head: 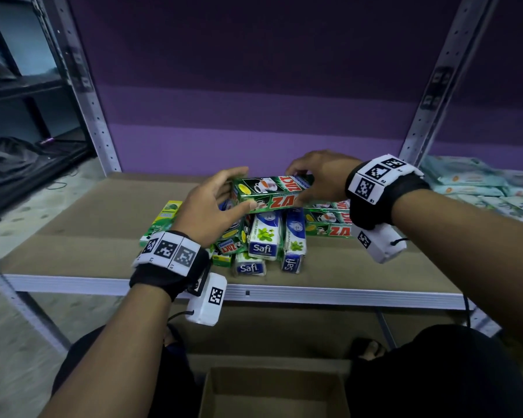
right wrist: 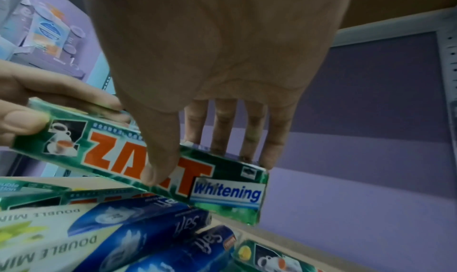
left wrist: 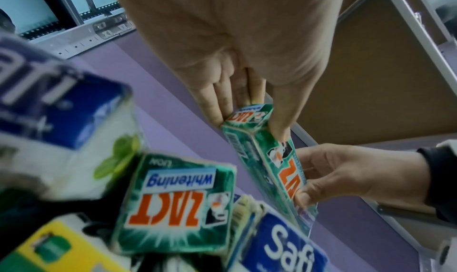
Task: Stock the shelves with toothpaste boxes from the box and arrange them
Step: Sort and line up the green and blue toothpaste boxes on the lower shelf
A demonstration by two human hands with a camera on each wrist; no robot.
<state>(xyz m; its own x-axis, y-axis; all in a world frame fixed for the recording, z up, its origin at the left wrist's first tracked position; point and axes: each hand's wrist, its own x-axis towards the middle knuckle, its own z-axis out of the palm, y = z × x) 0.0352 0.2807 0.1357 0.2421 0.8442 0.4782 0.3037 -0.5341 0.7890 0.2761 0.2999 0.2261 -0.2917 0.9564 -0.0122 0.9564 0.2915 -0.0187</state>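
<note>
Both hands hold one green Zact toothpaste box [head: 269, 190] level above a loose pile on the shelf board [head: 97, 212]. My left hand [head: 242, 188] grips its left end, thumb in front and fingers behind, as the left wrist view shows for the box [left wrist: 272, 159] and the hand [left wrist: 247, 125]. My right hand [head: 296, 187] grips the right half. In the right wrist view its thumb presses the orange lettering on the box [right wrist: 111, 159]. The pile holds blue-white Safi boxes [head: 264, 236], more Zact boxes [head: 329, 223] and a yellow-green box [head: 163, 218].
An open cardboard box [head: 272, 393] stands on the floor below the shelf, between my knees. Pale blue soft packs [head: 480, 185] lie on the shelf at the far right. Grey uprights [head: 82, 86] frame the bay, with a purple wall behind.
</note>
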